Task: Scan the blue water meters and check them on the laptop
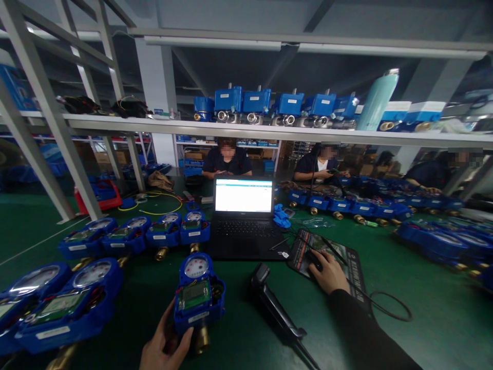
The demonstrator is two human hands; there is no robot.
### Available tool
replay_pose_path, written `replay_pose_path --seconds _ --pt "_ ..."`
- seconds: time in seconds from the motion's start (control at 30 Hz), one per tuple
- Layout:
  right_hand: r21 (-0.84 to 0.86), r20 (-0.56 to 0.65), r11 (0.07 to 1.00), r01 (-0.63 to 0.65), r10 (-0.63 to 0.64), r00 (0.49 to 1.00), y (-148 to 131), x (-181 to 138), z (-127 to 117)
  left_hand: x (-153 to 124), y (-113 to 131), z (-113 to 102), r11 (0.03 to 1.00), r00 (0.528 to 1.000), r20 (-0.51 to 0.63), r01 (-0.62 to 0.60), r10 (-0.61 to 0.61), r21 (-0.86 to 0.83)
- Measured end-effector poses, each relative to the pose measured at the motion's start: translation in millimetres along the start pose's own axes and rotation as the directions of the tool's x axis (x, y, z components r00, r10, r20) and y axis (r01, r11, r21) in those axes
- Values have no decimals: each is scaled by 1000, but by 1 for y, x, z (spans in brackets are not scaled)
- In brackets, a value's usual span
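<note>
My left hand [164, 344] grips the near end of a blue water meter [198, 295] with a round dial, an exposed green circuit board and brass fittings, lying on the green table. My right hand [327, 270], in a dark sleeve, rests curled over a black mouse [314, 259] on a dark printed mouse pad [346, 264]. Straight ahead an open black laptop [244, 216] shows a white screen. A black handheld scanner [275, 306] lies between my hands.
More blue meters sit in a row [134, 234] and at the near left [57, 303]; others line the right side [435, 239]. A shelf [269, 131] above carries blue valve units and a teal bottle [379, 100]. Three people sit across the table. A mouse cable [389, 306] loops at right.
</note>
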State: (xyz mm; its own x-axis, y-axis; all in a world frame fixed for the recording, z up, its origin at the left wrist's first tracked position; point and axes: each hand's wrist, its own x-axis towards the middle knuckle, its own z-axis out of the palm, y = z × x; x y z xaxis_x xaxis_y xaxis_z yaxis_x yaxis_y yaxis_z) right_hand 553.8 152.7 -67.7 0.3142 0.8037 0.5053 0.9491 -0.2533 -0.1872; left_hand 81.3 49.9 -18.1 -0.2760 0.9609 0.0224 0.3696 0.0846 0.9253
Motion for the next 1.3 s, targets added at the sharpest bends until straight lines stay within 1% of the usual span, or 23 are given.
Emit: replay_pose_path --seconds 0.13,0.3,0.47,0.63,0.7,0.8,1.0,1.2,1.3 --pt "-8 13 1000 0 0 1000 -1 0 -2 1 -4 0 999 1000 -15 -17 18 35" --pt "-11 31 1000 -6 6 1000 -2 0 -3 3 -10 1 998 998 -31 -54 54 -17" --pt "-11 10 1000 -3 3 1000 -2 -1 -3 3 -8 -1 997 997 -21 -74 75 28" --pt "-6 -5 1000 5 -5 1000 -1 -1 -2 3 -6 -2 998 999 38 -26 24 56" --pt "-2 -4 1000 8 -8 1000 0 0 -1 3 -6 -2 997 999 25 -24 23 67" --pt "1 -22 1000 16 -16 1000 1 0 1 2 -6 0 999 1000 -7 -10 10 34" --pt "31 -80 998 56 -53 995 1 -1 1 1 0 -1 1000 1000 -1 -5 5 1" --pt "23 -4 999 27 -26 1000 0 -1 -1 1 -1 0 999 999 -21 -36 37 11" --pt "30 1 999 43 -43 999 1 -1 -1 0 -1 2 998 999 -17 -50 50 27"
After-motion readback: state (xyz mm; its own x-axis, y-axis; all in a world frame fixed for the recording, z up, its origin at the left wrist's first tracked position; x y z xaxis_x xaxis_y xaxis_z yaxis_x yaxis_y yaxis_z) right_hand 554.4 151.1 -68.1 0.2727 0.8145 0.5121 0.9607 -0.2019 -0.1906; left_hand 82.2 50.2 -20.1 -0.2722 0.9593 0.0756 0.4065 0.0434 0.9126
